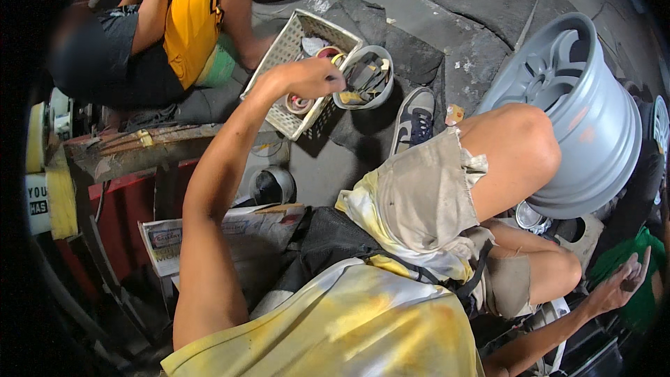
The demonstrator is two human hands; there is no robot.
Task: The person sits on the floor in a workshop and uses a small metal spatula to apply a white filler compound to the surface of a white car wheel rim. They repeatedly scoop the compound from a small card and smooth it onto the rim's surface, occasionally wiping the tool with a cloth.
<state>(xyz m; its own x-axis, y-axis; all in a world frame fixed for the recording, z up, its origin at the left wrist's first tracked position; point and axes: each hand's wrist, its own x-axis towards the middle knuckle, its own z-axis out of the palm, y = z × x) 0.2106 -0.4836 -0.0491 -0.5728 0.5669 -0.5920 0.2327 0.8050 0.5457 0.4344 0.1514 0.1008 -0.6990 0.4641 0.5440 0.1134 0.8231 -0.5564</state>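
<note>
Your left hand [317,78] is over the basket's [273,63] right edge, by the bucket [389,82] on the floor [321,167]; its grip can't be told. Your right hand [626,281] is spread. Little seems done: nothing shows lifted out; what's left is unclear.

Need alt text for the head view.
A seated person's left hand is over the rim of a cream basket beside a small bucket; the right hand is held out near green cloth. A bare grey wheel is at right, a co-worker at upper left.
</note>
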